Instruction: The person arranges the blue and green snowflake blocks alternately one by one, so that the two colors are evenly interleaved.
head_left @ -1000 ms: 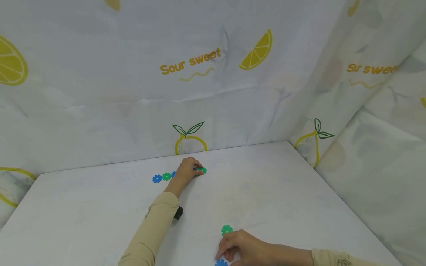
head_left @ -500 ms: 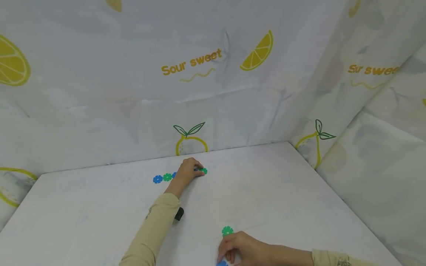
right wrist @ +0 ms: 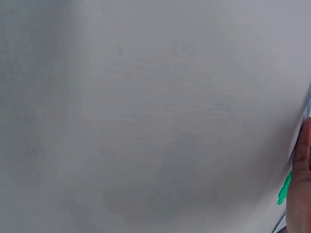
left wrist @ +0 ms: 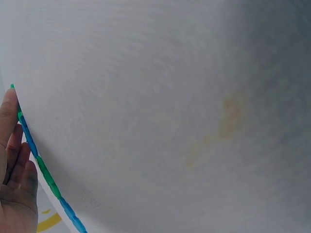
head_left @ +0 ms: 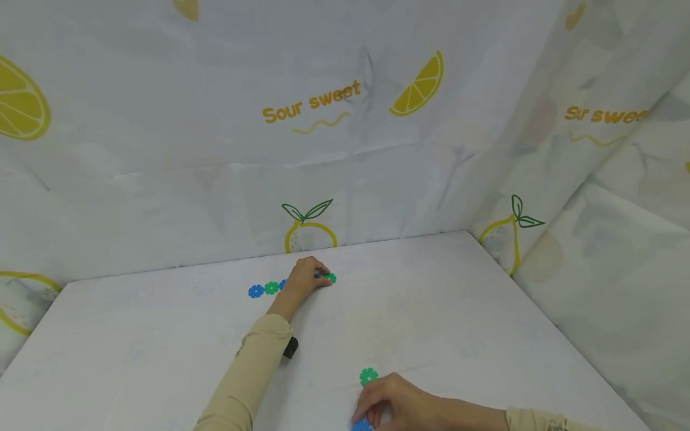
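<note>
At the far side of the table, my left hand [head_left: 303, 280] holds a green notched plastic disc [head_left: 332, 278], a snowflake building piece, between finger and thumb. It is at the right end of a row of alternating blue and green discs; the wrist and hand hide the row's middle. A blue disc [head_left: 256, 291] and a green disc [head_left: 272, 288] show at its left end. Close to the front, my right hand [head_left: 396, 400] pinches a blue disc [head_left: 362, 425], partly cut off by the frame's bottom edge. Another green disc [head_left: 369, 376] lies just beyond its knuckles.
The white table [head_left: 458, 317] meets a hanging lemon-print cloth [head_left: 215, 179] at the back and on the right. A black object [head_left: 290, 347] shows beside the left sleeve. Bare tabletop lies between the two hands.
The blue disc at my right fingertips has tilted a little and shows more above the frame's bottom edge than half a second ago. My left hand keeps its place; the head view shifts slightly.
</note>
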### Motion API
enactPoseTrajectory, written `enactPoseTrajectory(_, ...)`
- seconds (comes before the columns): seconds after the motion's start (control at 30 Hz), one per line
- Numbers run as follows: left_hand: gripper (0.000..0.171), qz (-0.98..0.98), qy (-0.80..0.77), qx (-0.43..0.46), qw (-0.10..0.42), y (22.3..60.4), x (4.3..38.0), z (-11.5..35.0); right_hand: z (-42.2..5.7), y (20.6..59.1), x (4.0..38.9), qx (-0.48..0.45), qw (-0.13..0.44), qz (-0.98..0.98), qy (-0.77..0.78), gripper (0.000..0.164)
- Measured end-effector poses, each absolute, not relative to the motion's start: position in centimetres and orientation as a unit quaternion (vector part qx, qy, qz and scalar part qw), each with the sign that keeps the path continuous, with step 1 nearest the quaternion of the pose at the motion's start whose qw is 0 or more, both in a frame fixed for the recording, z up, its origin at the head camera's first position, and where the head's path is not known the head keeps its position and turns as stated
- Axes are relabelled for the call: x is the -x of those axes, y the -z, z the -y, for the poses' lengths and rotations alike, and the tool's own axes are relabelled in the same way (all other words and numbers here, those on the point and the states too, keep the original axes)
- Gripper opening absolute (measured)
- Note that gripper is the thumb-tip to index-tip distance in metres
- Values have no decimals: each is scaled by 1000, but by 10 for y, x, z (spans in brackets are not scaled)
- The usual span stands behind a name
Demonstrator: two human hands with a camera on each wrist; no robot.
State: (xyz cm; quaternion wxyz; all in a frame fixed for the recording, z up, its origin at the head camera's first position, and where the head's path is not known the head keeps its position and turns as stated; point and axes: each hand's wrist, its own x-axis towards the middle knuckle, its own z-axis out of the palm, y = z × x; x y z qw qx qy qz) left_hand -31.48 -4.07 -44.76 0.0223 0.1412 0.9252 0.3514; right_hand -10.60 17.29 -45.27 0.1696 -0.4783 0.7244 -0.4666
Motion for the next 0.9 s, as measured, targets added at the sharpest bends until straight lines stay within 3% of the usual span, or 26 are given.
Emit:
enactPoseTrajectory(0.23,23,-924,-353,-147,22,447,315,40,-177,451,105,434,162,-716,523,23)
enactPoseTrajectory(0.47,23,-924,-353,-142,22,446,315,41,-181,437,108,318,202,-713,591,29)
enactPoseTrajectory(0.9,22,-918,-366,-150,18,447,313,43,-197,427,136,205,138,-762,599,29)
